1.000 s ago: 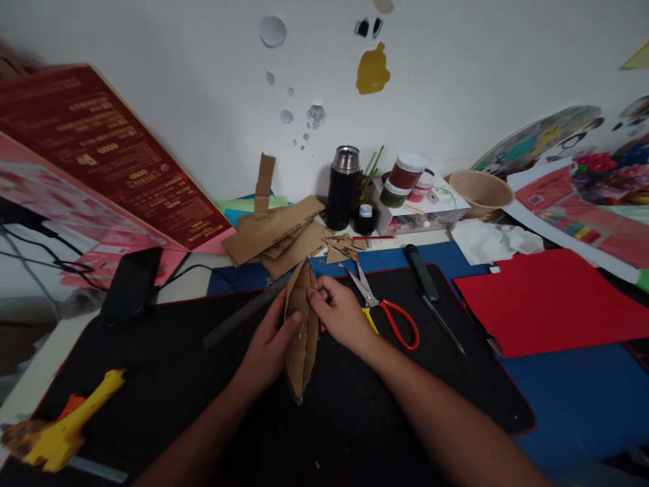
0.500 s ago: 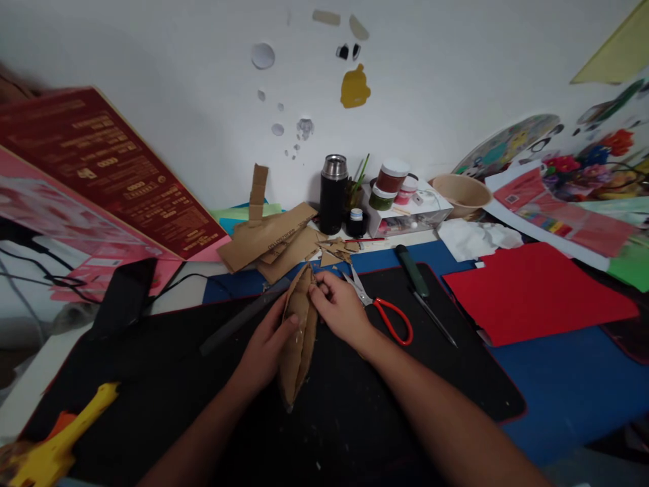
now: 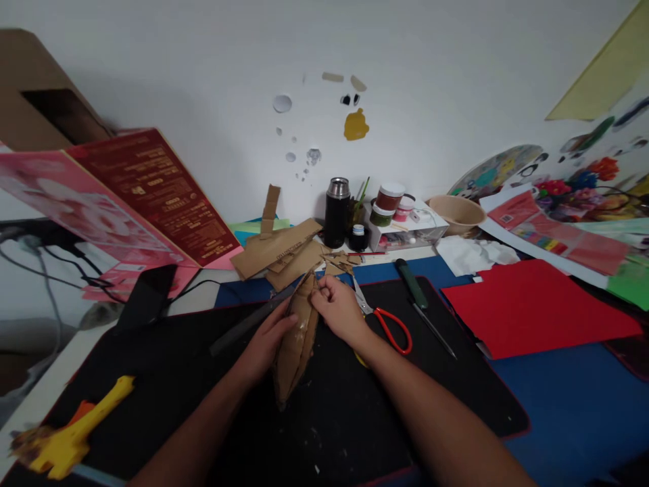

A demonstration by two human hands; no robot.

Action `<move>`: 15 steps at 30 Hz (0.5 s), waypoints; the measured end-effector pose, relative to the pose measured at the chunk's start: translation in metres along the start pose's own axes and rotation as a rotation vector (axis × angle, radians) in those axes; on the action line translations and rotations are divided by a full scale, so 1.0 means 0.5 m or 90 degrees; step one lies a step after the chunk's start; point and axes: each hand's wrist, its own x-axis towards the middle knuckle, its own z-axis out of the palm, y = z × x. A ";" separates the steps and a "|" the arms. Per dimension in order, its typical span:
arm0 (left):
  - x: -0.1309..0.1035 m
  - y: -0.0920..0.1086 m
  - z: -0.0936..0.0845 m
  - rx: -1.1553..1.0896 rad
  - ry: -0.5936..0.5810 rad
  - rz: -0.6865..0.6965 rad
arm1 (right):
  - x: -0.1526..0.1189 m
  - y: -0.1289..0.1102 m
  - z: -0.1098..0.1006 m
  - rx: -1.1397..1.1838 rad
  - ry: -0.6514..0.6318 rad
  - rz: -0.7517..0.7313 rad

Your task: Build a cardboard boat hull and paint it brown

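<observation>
A long, pointed cardboard piece [image 3: 295,341], folded with a seam along its length, is held upright over the black mat [image 3: 355,412]. My left hand [image 3: 264,345] wraps its left side, thumb lying across the front. At its upper right edge, my right hand [image 3: 339,308] pinches the cardboard with fingers curled; the fingertips are partly hidden. Scissors with red handles [image 3: 393,330] lie open just right of my right hand. A dark grey strip [image 3: 248,325] rests on the mat behind my left hand.
Cardboard strips and scraps [image 3: 278,253] lie behind the mat, near a black thermos [image 3: 337,215]. A green-handled pointed tool [image 3: 413,284] and red sheet [image 3: 537,308] are to the right. At left stand a glue gun [image 3: 84,433], a phone [image 3: 147,294] and a pink-red box [image 3: 167,196].
The camera view has tilted up a little, so the scene sits lower and further right. Both hands keep their hold on the cardboard piece, with only slight finger movement.
</observation>
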 end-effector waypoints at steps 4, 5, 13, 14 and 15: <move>0.003 0.001 0.000 -0.026 -0.004 0.022 | 0.010 0.001 0.004 0.031 -0.026 0.012; 0.004 0.001 0.000 -0.029 -0.008 0.029 | 0.013 0.002 0.005 0.035 -0.029 0.013; -0.001 0.009 0.005 -0.034 -0.012 0.029 | 0.016 0.001 0.009 0.051 -0.035 0.013; -0.001 0.008 0.005 -0.032 -0.010 0.031 | 0.016 0.001 0.008 0.055 -0.038 0.012; -0.002 0.007 0.005 -0.028 -0.010 0.033 | 0.016 0.001 0.007 0.055 -0.039 0.009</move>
